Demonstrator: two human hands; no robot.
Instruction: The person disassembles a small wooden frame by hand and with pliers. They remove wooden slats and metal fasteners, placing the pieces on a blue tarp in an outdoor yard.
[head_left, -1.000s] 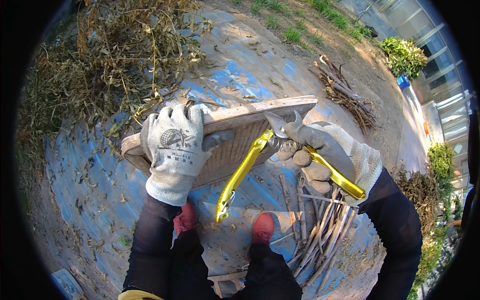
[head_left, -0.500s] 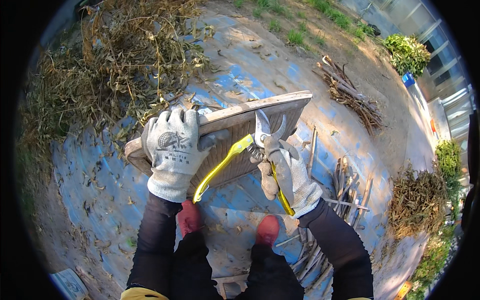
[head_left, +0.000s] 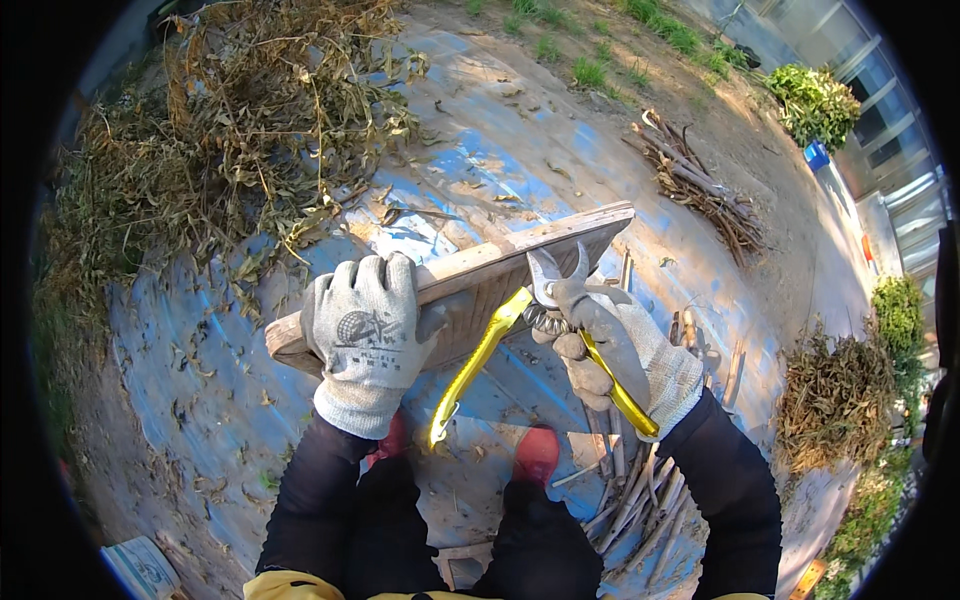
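Observation:
My left hand [head_left: 368, 335], in a grey-white work glove with dark print, grips the left end of a weathered wooden board [head_left: 530, 240] with a thick pale edge. The board is held off the ground and slants up to the right. In my gloved right hand [head_left: 625, 345] is a pair of pruning shears [head_left: 484, 350] with yellow handles. Their blades stand apart, and one handle swings out to the left, free of my fingers. The blade tips overlap the board's right part in view; I cannot tell whether they touch it.
Dirty blue sheeting [head_left: 200, 400] covers the ground. A heap of dry leafy stems [head_left: 250, 130] lies at the far left. One stick bundle [head_left: 700, 185] lies at the far right, loose cut sticks [head_left: 640, 510] near my right foot. Dried plants [head_left: 835, 400] stand at the right.
The board has tipped so that less of its slatted face shows, and its left end has come nearer. My right hand has moved right and nearer with the shears.

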